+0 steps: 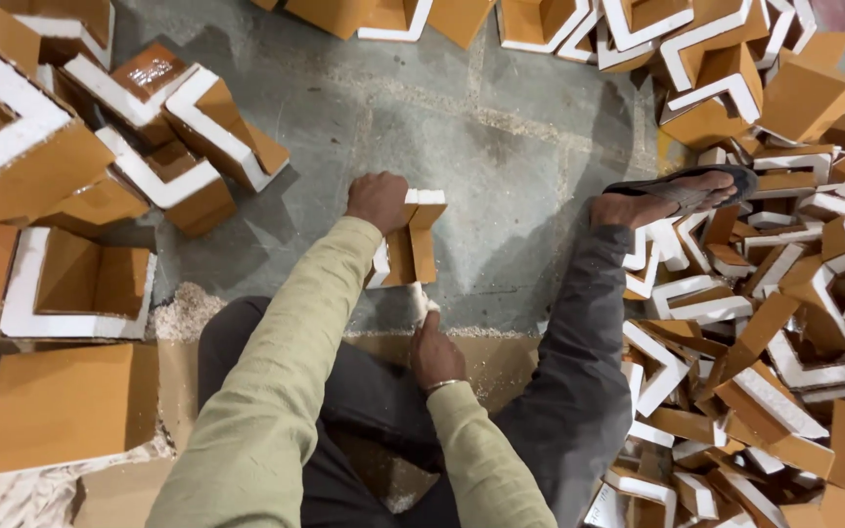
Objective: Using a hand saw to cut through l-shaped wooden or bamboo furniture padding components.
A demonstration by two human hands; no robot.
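My left hand [378, 200] grips the top of an L-shaped corner piece [413, 244], brown-faced with white edges, standing on the grey floor in front of me. My right hand [432, 347] is closed around a small pale pad or cloth [421, 303] pressed against the lower edge of that piece. Both arms wear light green sleeves, and a thin bracelet sits on my right wrist.
Piles of similar brown-and-white corner pieces lie at the left [149, 156], along the top [638, 29] and in a large heap at the right [784, 323]. My leg stretches right, its foot in a dark sandal [682, 191]. Sawdust [183, 313] lies on the floor; cardboard [70, 406] at lower left.
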